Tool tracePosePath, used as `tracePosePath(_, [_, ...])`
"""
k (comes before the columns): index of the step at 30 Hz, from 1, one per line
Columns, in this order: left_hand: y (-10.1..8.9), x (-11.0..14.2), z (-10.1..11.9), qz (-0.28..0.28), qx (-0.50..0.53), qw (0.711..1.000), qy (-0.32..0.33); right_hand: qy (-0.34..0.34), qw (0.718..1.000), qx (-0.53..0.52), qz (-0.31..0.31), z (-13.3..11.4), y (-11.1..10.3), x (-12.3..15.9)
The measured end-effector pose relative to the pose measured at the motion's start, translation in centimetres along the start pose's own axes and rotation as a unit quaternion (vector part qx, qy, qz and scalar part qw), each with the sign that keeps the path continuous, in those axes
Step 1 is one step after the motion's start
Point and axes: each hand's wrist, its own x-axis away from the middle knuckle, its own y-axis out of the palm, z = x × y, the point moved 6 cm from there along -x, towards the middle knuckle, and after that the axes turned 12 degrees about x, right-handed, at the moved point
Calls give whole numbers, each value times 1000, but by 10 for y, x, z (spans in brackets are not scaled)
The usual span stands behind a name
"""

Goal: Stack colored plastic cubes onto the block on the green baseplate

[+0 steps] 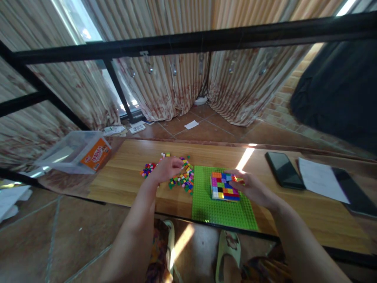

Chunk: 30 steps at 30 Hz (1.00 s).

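Observation:
A rectangular structure of colourful toy building bricks stands on a green studded baseplate. My right hand reaches over its back right part, thumb and fingers curled around that edge and partly hiding it. Left of the baseplate lies a spread of small loose bricks in many colours. Above this spread is my left hand, fingers bent together and pointing right. Whatever may be between its fingertips is too small to make out.
A clear plastic box with an orange label is at the left end of the wooden table. To the right lie a dark phone, a white sheet and a dark flat object. A black metal rail crosses beyond.

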Motion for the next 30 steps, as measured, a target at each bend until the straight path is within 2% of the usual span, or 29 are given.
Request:
tracePosePath(3, [1, 7, -3, -44, -52, 998, -16, -4, 999, 10, -35, 5, 5, -4])
tracePosePath(7, [-4, 11, 0, -27, -89, 996, -9, -12, 999, 36, -17, 11, -2, -10])
tracePosePath(13, [-5, 17, 2, -67, -183, 981, 27, -24, 997, 76, 15, 18, -10, -16])
tracePosePath(21, [1, 17, 0, -63, -285, 955, 53, -26, 992, 122, 34, 12, -13, -15])
tracePosePath(25, [3, 15, -2, -68, -326, 943, 33, -39, 991, 123, 25, 8, -11, -13])
tracePosePath(30, [1, 15, -3, -56, -315, 947, 24, -42, 990, 131, 37, 7, -15, -13])
